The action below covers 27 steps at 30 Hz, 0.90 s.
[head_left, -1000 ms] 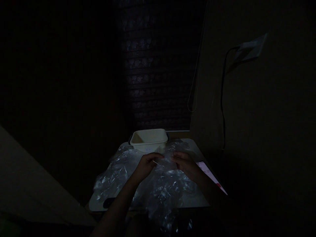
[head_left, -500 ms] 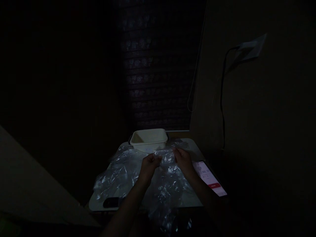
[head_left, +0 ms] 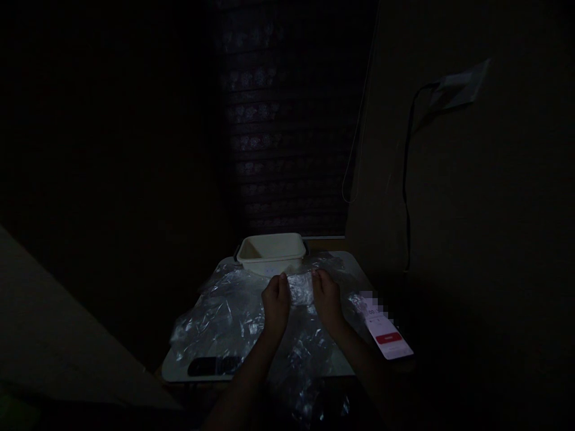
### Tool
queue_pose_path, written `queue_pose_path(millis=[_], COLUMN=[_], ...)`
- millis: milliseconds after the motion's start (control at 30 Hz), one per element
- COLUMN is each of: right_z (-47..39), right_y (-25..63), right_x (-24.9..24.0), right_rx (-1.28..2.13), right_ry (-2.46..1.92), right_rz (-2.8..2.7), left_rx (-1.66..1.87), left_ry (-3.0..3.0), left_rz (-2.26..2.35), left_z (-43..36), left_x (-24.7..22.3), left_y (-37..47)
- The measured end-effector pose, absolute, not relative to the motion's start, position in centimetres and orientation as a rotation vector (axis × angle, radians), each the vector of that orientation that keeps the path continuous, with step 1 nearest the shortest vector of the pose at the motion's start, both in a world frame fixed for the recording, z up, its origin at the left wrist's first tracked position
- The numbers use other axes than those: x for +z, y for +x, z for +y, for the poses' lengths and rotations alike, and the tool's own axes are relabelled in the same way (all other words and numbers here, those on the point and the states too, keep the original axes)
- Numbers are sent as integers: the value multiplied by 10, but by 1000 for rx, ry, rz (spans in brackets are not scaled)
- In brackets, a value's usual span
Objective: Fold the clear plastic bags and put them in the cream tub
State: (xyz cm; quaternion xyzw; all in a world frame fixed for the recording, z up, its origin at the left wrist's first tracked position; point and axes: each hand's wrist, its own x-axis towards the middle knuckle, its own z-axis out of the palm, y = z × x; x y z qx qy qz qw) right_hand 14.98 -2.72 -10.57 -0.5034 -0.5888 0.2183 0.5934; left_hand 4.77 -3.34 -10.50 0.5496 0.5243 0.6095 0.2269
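A small clear plastic bag (head_left: 300,288) is stretched between my two hands above the table. My left hand (head_left: 276,301) pinches its left edge, thumb on top. At its right edge my right hand (head_left: 327,298) is closed on it in the same way. More crumpled clear plastic (head_left: 215,320) spreads over the white table (head_left: 173,370) under and around my hands, some hanging over the front edge. Just behind my hands stands a cream-coloured bin (head_left: 269,264) with dark handles. The room is very dark, so fine detail of the plastic is hard to make out.
A phone with a lit screen (head_left: 390,338) lies at the table's right edge. A dark oblong object (head_left: 206,366) is at the front left. Behind are a dark patterned blind (head_left: 256,143) and its cord. A cable (head_left: 405,179) hangs from a wall socket on the right.
The bag between my hands is now pulled flatter and tauter. My left hand has turned more upright, and my right hand has shifted slightly. More of the dark object at the front left shows.
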Motion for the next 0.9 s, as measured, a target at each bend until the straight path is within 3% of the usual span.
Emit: queue_pose_path(millis=[667,900], right_z=[-28,-15], right_y=[149,164], right_x=[-104,-94], right_rx=[525,678], right_ry=[-1134,-991], right_rz=[-1279,-1516], left_rx=[1666,1539], left_ry=[1569,1387], left_rz=[1478,1189], left_z=[-36,-33], left_x=[-106,-95], left_y=[45,27])
